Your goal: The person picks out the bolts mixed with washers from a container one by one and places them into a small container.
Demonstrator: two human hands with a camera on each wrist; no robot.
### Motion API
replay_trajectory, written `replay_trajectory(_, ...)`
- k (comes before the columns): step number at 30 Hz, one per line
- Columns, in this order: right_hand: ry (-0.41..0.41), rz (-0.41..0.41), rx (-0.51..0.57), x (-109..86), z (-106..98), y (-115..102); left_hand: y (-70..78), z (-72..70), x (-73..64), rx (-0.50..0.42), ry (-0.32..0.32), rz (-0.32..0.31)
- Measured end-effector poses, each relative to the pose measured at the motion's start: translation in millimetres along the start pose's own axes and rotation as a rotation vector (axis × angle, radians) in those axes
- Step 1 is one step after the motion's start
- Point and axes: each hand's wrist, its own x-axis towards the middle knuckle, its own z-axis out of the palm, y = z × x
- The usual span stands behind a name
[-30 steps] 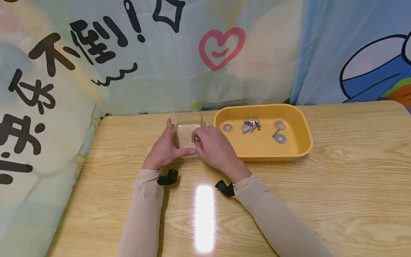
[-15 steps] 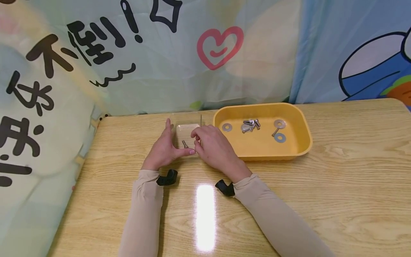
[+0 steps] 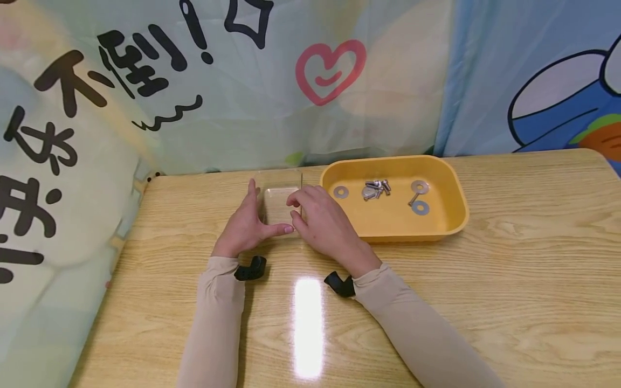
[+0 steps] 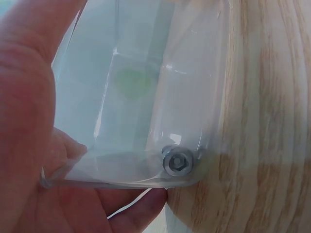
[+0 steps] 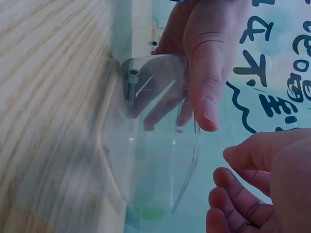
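A clear plastic box (image 3: 277, 207) stands on the table in front of me. My left hand (image 3: 242, 229) grips it, with the thumb along the near rim and the fingers spread on the outside of the wall, as the right wrist view shows. Inside lies one socket head screw (image 4: 178, 161), in a corner by the left hand; the head view has it hidden. My right hand (image 3: 324, 222) hovers at the box's right rim. Its fingers are loosely bent, with a gap between thumb (image 5: 240, 153) and fingertips and nothing held.
Right of the box is a yellow tray (image 3: 388, 225). In it lie a small heap of screws (image 3: 375, 188), another screw (image 3: 414, 199) and several flat washers (image 3: 420, 208). A printed cloth (image 3: 223, 124) hangs behind the wooden table (image 3: 524, 231).
A second ago my right hand pinched the screw over the box. It let go; the screw dropped in and slid toward the near side. The left hand stayed on the box.
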Motion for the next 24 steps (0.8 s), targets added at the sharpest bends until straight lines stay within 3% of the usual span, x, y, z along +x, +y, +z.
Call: replay_trajectory(24, 0.052, 0.089, 0.008, -5.6, -31.7, 14.9, 0.8, 1.3, -2.1, -0.010, -0.013, -0.046)
